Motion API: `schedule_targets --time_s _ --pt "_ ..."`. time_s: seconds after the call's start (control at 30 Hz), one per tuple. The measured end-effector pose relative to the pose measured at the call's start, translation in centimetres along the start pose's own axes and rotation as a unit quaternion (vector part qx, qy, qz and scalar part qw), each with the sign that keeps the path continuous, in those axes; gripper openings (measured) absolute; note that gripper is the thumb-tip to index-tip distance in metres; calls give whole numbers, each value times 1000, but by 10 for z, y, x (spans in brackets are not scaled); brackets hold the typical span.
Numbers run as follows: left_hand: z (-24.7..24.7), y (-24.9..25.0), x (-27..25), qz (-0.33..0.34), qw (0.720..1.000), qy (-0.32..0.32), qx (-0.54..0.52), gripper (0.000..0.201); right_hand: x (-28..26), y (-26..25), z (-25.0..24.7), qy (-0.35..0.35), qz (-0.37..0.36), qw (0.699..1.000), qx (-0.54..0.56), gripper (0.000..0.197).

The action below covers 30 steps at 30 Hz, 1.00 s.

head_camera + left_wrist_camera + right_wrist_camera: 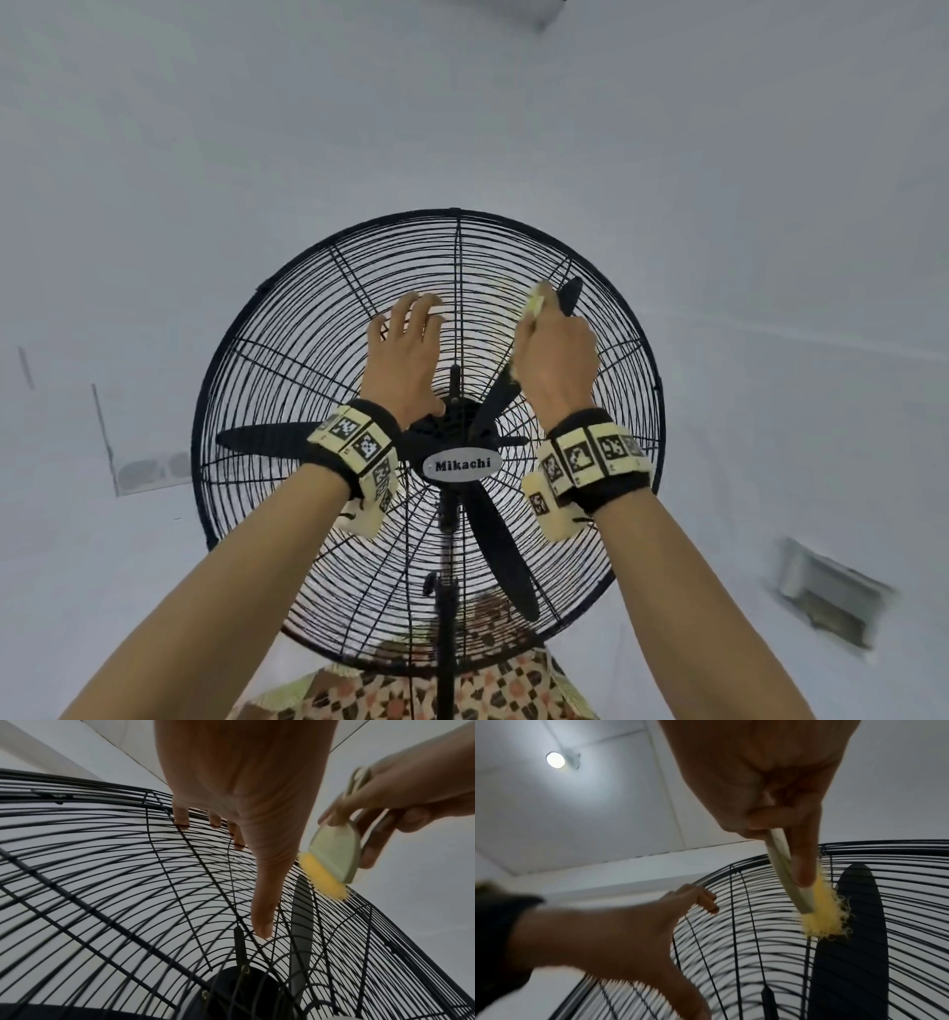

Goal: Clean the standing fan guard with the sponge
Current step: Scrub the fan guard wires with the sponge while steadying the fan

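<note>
Flanking sponge (324, 875): left hand (405, 354), blade (852, 933).

Both forearms were bare, with no sleeves. Behind the left hand (405, 354) sat a black wristband (354, 452) ringed with cream blocks bearing black-and-white square markers, a cream camera housing hanging under it. Behind the right hand (557, 360) sat a matching black band (598, 462) with the same marker blocks and a cream housing below, trailing a thin dark cable
</note>
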<state>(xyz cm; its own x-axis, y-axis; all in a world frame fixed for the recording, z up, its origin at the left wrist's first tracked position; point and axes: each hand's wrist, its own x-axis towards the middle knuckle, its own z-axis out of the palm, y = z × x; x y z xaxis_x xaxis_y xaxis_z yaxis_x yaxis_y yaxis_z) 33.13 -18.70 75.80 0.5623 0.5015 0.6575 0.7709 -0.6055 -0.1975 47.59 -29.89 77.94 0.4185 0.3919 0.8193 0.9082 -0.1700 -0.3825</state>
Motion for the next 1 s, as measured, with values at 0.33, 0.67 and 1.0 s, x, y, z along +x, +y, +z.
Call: schedule_targets --time_s 0.33,0.67,1.0 --pt "0 -1 -3 20 1000 -4 13 116 -6 7 -2 -1 -11 1000 -1 52" --pt "-36 -33 57 5 998 68 -12 112 31 -30 -12 -1 -141 988 64 52" --pt "-44 -32 80 -22 998 47 -19 109 43 -16 -21 -37 -120 985 116 51"
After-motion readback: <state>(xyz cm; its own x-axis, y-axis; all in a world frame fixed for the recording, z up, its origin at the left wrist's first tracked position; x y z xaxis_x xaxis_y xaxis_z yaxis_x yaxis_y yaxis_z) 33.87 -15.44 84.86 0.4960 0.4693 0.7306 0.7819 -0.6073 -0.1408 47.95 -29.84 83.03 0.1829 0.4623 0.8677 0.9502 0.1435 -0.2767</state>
